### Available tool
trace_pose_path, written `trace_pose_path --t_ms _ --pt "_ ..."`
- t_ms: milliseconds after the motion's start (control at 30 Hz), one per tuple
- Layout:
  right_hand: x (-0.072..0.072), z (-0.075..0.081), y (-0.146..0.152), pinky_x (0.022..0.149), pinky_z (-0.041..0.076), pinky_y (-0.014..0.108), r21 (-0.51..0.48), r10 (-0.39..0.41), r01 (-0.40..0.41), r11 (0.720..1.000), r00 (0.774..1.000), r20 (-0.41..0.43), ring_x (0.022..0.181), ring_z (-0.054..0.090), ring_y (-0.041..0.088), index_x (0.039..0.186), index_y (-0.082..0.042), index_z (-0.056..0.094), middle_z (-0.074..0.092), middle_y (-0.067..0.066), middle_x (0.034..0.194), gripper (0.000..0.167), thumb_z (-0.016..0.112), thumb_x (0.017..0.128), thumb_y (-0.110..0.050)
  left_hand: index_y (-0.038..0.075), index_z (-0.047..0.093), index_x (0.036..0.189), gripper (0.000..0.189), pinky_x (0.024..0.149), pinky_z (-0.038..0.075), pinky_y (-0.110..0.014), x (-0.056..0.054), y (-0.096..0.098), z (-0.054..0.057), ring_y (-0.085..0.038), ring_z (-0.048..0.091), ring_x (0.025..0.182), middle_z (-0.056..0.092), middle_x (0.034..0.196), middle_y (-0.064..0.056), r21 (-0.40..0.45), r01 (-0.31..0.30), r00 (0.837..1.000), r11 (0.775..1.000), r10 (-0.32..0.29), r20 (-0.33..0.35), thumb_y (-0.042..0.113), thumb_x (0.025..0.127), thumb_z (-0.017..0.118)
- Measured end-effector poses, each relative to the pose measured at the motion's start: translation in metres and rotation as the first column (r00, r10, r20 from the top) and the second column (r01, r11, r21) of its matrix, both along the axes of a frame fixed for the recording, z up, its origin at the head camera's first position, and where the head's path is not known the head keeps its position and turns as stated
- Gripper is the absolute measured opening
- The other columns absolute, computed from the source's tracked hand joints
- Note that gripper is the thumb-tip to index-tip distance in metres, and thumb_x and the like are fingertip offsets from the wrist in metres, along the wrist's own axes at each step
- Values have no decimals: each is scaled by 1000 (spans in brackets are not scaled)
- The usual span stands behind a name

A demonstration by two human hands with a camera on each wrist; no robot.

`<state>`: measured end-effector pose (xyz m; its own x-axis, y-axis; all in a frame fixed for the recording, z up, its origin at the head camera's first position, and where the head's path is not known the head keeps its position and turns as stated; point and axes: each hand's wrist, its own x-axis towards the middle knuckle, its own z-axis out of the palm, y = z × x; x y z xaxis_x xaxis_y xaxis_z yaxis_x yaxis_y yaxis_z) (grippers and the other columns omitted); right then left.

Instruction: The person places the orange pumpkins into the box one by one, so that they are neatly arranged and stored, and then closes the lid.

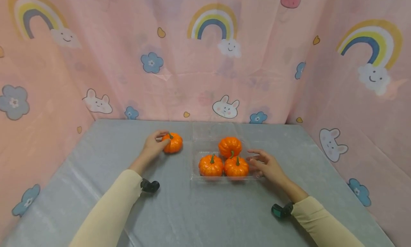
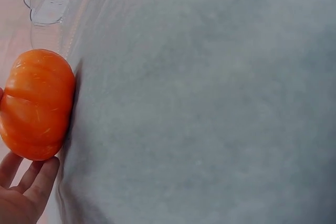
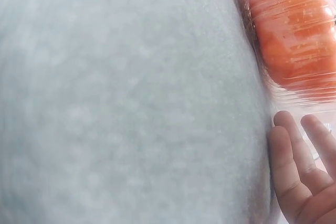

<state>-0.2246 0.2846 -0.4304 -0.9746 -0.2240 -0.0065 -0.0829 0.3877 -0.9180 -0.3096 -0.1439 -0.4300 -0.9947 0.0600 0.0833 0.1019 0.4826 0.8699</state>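
Note:
On the left side of the table my left hand (image 1: 155,145) holds a small orange pumpkin (image 1: 173,143), thumb on the near side and fingers behind. The left wrist view shows fingertips (image 2: 48,169) against the pumpkin (image 2: 38,103), which sits at the cloth. A clear plastic box (image 1: 195,165) in the middle contains three more pumpkins: one at the back (image 1: 229,146), one front left (image 1: 210,166) and one front right (image 1: 236,168). My right hand (image 1: 268,167) is at the box's right side, fingers loosely extended; whether they touch the wall I cannot tell.
The box's transparent lid (image 1: 208,131) stands open toward the back. A grey-blue cloth (image 1: 208,215) covers the table. Pink patterned curtains (image 1: 179,86) enclose the back and both sides. Dark devices (image 1: 150,185) are worn on both wrists.

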Motion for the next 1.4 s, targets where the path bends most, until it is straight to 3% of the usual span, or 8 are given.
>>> trace_pose_path --t_ms 233,500,967,1400 --pt "0 2 0 64 59 32 9 4 -4 1000 1000 6 88 70 23 140 -6 44 56 29 129 47 54 99 -26 11 55 130 44 97 50 -47 2 2 2 -36 54 120 53 136 -14 19 -35 999 999 35 4 24 89 64" --pt "0 2 0 63 58 31 4 9 -9 1000 1000 -3 88 70 22 140 -4 43 56 30 129 49 55 98 -28 12 56 129 45 97 51 -44 5 6 12 -33 53 122 54 136 -10 37 -70 997 997 71 -11 24 87 66" --pt "2 5 -1 64 59 31 -7 24 -24 1000 1000 -2 89 71 21 140 -4 43 55 30 129 48 54 99 -26 9 58 127 45 99 50 -45 17 20 36 -32 54 121 56 134 -11 38 -13 991 999 18 -136 19 84 67" --pt "3 6 -1 64 58 30 6 19 -19 1000 1000 2 88 70 18 141 -6 43 55 30 130 49 54 98 -28 6 61 122 44 93 54 -43 19 42 48 -32 58 115 58 129 -13 45 23 975 999 -12 -223 12 80 71"
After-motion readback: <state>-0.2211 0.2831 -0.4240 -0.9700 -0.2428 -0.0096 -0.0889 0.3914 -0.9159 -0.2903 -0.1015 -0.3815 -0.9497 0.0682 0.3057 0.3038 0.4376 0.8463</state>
